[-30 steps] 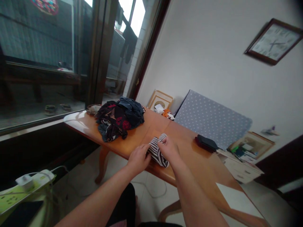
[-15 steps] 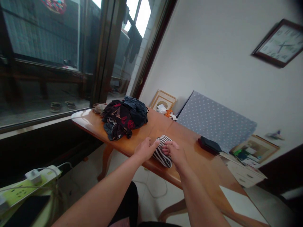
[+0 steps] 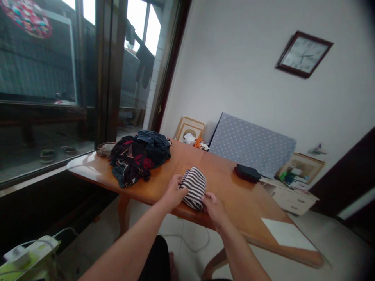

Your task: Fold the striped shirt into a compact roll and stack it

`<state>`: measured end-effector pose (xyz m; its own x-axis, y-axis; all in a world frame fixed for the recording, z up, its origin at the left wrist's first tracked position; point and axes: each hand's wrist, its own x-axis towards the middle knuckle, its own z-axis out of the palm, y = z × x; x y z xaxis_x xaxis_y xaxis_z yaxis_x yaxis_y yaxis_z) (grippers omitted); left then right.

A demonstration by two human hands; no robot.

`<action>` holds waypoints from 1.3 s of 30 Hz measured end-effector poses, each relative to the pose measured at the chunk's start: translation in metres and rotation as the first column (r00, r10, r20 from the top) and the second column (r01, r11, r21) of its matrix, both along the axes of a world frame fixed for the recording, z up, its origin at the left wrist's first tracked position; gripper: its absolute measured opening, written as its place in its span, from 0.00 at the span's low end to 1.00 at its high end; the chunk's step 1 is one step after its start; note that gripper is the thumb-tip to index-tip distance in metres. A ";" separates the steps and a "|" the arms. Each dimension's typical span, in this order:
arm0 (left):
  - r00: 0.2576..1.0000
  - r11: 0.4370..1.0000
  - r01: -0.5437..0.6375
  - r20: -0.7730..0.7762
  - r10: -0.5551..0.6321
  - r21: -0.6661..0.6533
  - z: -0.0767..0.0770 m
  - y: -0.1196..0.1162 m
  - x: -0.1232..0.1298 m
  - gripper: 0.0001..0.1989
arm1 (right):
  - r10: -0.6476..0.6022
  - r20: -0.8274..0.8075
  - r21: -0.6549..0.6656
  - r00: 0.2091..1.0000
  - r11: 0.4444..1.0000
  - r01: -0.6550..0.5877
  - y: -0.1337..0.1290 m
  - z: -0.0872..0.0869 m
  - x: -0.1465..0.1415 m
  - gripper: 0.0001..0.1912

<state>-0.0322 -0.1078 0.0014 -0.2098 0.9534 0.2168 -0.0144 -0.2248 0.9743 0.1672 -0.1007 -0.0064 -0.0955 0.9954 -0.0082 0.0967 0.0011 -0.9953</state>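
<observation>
A folded black-and-white striped cloth [image 3: 194, 186] lies at the near edge of the wooden table [image 3: 222, 171]; which garment it is I cannot tell. My left hand [image 3: 175, 192] grips its left side, thumb on top and the other fingers partly hidden at the edge. At the near right corner my right hand [image 3: 213, 205] pinches the fabric between thumb and fingers. To the left on the table sits a heap of dark clothes [image 3: 140, 154], apart from both hands.
Dark folded items [image 3: 247, 173] lie toward the table's far side, and a white sheet [image 3: 288, 233] at its right end. A power strip [image 3: 36, 253] with cables is low at the left. A dotted grey-blue panel [image 3: 252, 142] leans by the wall.
The striped cloth now looks wider, with more of its top showing. My right hand has moved from over it to its near right corner. The camera view has turned right.
</observation>
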 end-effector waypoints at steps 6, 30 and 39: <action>1.000 0.992 -0.010 -0.019 0.012 0.126 0.026 -0.025 0.008 0.26 | -0.055 0.112 0.088 0.992 0.995 0.046 -0.012 0.008 0.026 0.42; 0.696 0.803 0.595 -0.526 -0.489 0.042 0.094 -0.161 0.042 0.20 | 0.284 0.309 0.235 0.908 0.902 -0.362 -0.166 0.089 0.132 0.21; 0.721 0.825 0.556 -0.552 -0.419 0.100 0.111 -0.191 0.054 0.19 | 0.313 0.310 0.241 0.898 0.888 -0.393 -0.198 0.096 0.125 0.35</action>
